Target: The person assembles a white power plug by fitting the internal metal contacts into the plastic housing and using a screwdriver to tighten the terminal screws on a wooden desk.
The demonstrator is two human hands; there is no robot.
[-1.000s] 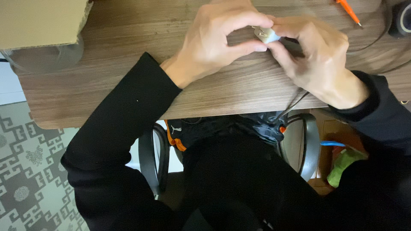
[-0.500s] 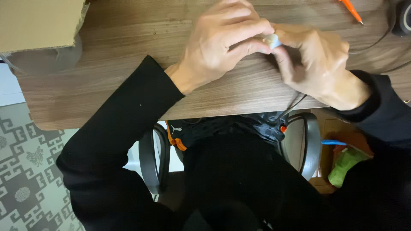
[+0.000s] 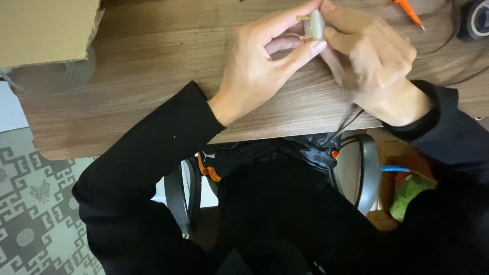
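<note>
Both hands have shifted toward the top centre of the frame since the earlier pictures, and the small plug now sits clear between them with its two brass pins turned toward the left of the frame. It is a pale, greyish-white plug body, held above the wooden table near the top edge of the view.

Left hand: fingers closed on the plug, one fingertip above it and one pressed against its lower edge, the remaining fingers curled beneath. Right hand: closed against the right side of the plug, fingers bunched over it; motion blur hides the exact finger placement. A thin dark cable runs from under the right hand down over the table edge toward the person's lap.

Both forearms are in black sleeves. An orange screwdriver lies on the table at the top right, just beyond the right hand. A roll of black tape sits at the far upper right corner. A cardboard box occupies the upper left, well apart from the hands. Below the table edge, chair armrests flank the person's dark lap. Patterned grey floor shows at the lower left, and a green object lies at the lower right.
</note>
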